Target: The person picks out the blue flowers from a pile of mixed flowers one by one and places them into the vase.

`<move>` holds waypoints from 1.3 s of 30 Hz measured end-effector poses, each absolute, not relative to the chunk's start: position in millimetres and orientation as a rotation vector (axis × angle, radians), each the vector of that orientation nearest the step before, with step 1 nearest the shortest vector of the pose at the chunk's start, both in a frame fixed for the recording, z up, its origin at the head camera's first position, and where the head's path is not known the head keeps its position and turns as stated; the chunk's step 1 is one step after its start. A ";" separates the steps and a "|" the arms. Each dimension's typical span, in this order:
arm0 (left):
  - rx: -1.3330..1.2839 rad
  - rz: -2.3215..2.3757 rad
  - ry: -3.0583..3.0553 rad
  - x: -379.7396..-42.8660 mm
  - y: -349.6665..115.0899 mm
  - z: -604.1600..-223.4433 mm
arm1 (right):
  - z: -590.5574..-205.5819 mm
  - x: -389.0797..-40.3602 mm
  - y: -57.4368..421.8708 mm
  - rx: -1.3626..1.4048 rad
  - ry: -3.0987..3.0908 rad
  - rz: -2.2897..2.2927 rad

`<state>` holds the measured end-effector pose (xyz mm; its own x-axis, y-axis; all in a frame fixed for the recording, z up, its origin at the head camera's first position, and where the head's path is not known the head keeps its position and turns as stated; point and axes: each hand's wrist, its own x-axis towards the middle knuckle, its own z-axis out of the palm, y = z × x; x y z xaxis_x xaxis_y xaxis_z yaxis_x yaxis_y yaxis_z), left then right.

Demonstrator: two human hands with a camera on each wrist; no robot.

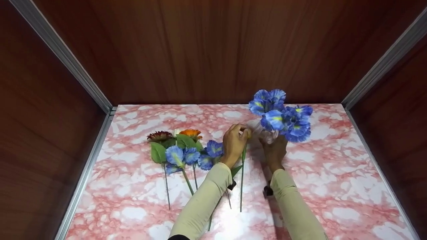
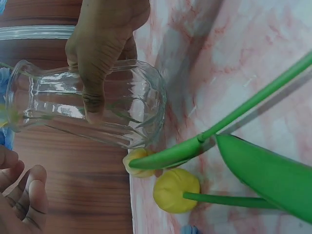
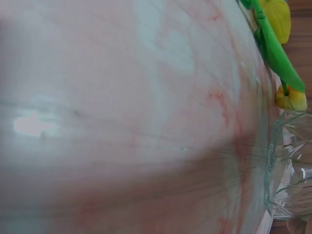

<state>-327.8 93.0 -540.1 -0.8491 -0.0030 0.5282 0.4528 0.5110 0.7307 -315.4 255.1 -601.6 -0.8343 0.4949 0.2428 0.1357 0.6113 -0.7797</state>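
Note:
My right hand (image 1: 276, 151) grips a clear glass vase (image 2: 53, 100) around its body, thumb across the near side. Blue irises (image 1: 283, 116) stand in the vase, their stems visible through the glass in the left wrist view. Just left of it is my left hand (image 1: 235, 143), fingers loosely bent, holding nothing and apart from the vase. Below the left hand, a tulip's green stem (image 1: 242, 186) lies on the table. Two yellow tulip heads (image 2: 176, 191) show in the left wrist view. The right wrist view catches the vase's base (image 3: 275, 170) at its edge.
Left of my hands lie more blue irises (image 1: 175, 155), a dark red flower (image 1: 159, 136) and an orange flower (image 1: 191, 134) with green leaves. Wooden panels (image 1: 206, 50) stand behind and at both sides of the pink marbled table (image 1: 123, 213).

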 end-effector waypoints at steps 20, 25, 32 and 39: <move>-0.327 -1.250 -2.323 -316.8 68.3 -551.7 | -614.0 -288.9 262.0 -0.294 -2.401 1.236; -0.329 -1.264 -2.350 -311.4 63.6 -553.1 | -614.2 -276.9 255.1 -0.240 -2.436 1.195; -0.346 -1.286 -2.321 -301.3 54.9 -550.9 | -605.9 -262.6 242.9 -0.284 -2.602 1.057; -0.383 -1.272 -2.276 -288.7 48.1 -553.8 | -604.4 -247.5 228.2 -0.106 -2.554 0.955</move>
